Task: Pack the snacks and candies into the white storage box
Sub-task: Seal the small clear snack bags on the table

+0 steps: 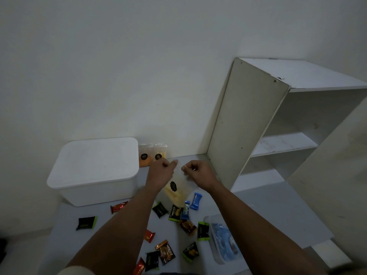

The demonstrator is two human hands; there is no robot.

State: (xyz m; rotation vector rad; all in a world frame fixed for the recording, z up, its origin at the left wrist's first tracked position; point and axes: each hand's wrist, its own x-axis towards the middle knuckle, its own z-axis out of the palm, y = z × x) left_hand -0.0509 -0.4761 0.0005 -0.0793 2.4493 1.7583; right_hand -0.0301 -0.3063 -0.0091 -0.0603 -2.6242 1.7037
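The white storage box [95, 171] stands at the left with its lid on. A clear pouch of yellow snacks [176, 189] with a black label hangs between my hands above the grey surface. My left hand [160, 171] pinches its top left corner and my right hand [196, 173] pinches its top right. Two more clear pouches [152, 155], one orange and one yellow, lean on the wall beside the box. Several small wrapped candies and snack packets lie scattered below: a red candy [118, 207], black-and-green packets [86, 223], blue candies [195, 201].
A white shelf unit [278, 126] stands at the right with bare shelves. A clear plastic bag with blue items [222, 241] lies at the lower right among the packets. The white wall runs behind everything.
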